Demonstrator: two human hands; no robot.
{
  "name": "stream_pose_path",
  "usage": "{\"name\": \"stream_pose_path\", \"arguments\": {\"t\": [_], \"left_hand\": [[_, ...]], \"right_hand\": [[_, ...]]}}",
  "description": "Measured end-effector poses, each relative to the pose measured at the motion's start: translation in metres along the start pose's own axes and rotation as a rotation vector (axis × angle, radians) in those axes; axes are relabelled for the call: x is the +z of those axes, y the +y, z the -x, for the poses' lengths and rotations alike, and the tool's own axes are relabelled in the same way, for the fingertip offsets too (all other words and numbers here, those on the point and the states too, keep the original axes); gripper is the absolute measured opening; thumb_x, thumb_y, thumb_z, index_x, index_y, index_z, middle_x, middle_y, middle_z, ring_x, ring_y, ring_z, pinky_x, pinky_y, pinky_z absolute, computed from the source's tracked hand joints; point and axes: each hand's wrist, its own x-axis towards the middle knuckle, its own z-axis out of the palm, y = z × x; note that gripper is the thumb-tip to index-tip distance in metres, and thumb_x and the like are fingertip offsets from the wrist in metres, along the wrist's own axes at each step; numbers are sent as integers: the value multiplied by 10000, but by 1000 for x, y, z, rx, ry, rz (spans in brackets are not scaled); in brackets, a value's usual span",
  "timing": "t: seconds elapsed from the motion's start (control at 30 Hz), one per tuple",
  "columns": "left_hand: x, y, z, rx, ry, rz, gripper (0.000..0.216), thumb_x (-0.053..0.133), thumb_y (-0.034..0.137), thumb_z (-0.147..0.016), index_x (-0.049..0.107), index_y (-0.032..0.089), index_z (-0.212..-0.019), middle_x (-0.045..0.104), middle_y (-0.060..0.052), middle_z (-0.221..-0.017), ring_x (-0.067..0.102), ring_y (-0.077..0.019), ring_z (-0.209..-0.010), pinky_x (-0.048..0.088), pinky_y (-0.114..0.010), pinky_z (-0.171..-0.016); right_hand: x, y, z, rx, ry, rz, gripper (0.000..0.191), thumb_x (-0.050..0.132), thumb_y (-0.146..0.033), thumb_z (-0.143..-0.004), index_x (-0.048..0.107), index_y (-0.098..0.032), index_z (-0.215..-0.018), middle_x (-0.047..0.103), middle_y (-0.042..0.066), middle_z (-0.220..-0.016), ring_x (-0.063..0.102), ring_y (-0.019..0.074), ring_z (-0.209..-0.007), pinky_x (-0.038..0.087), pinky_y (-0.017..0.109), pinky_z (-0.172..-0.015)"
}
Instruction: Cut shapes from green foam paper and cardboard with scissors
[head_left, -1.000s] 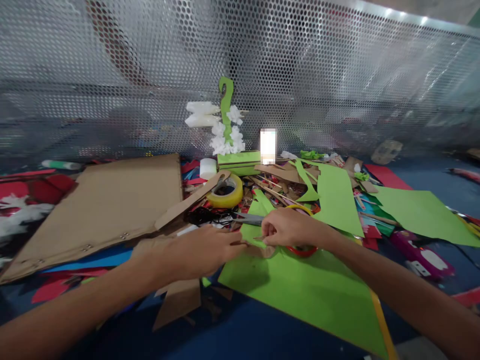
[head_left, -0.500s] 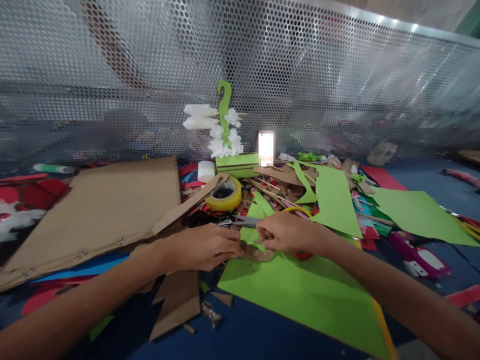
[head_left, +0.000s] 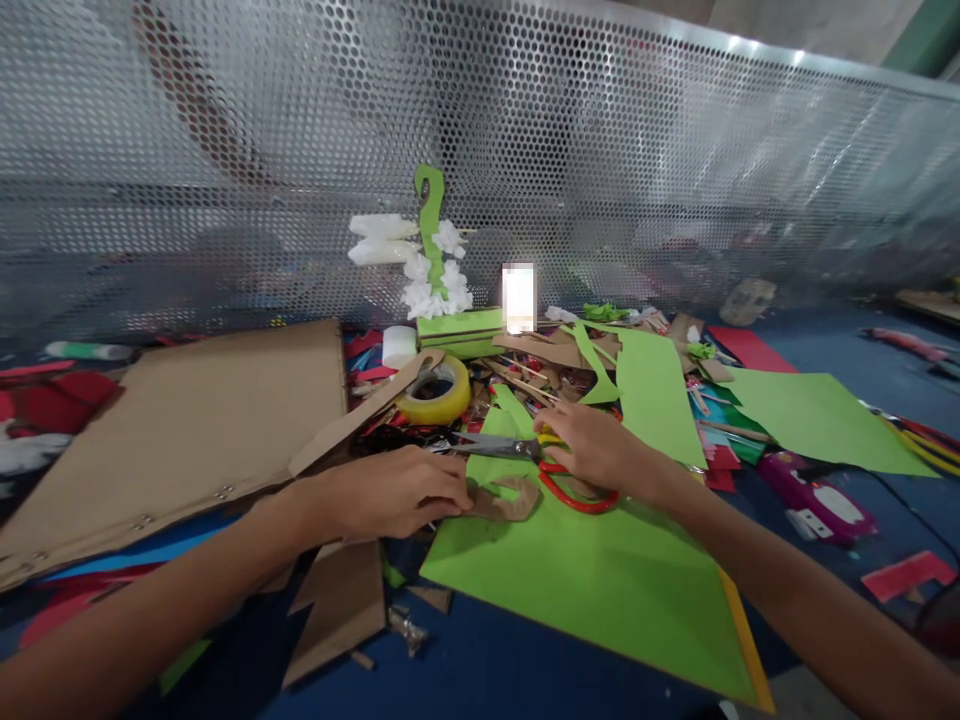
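Observation:
My left hand (head_left: 405, 490) is closed on one end of a curved brown cardboard piece (head_left: 510, 502), whose hooked end lies over a green sheet (head_left: 600, 585). Just beyond it, my right hand (head_left: 589, 445) grips the scissors (head_left: 517, 446) by the handles, with its fingers at the yellow loop. The red loop shows below the hand, and the blades point left, a little apart. Part of the yellow loop is hidden by the fingers. A long cardboard strip (head_left: 360, 415) and a yellow roll of tape (head_left: 442, 395) lie beyond my left hand.
A large cardboard panel (head_left: 232, 400) fills the left side. At the back stands a green hook-shaped figure (head_left: 430, 225) with white tufts, before a perforated metal screen (head_left: 600, 150). Paper scraps and sticks litter the middle. A purple device (head_left: 814, 500) with a cord lies right.
My right hand has moved from the cardboard piece to the scissors' handles, uncovering the hooked end and the red loop. My left hand keeps its hold. The view has shifted slightly.

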Motion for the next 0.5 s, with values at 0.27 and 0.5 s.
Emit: {"name": "stream_pose_path", "arguments": {"t": [0.27, 0.5], "left_hand": [[0, -1, 1, -20, 4, -11, 289, 526, 194, -1046, 798, 240, -1132, 751, -92, -1068, 723, -203, -895, 508, -260, -760], [1, -2, 1, 9, 14, 7, 300, 512, 204, -1054, 797, 249, -1136, 774, -85, -1098, 727, -218, -993, 518, -274, -854]], "right_hand": [[-11, 5, 2, 12, -83, -41, 235, 577, -66, -976, 644, -139, -1190, 693, 136, -1129, 649, 213, -890, 415, 289, -704], [-10, 10, 9, 72, -74, 2, 261, 597, -43, -939, 632, -124, -1185, 710, 143, -1092, 665, 238, -903, 425, 292, -700]]}}
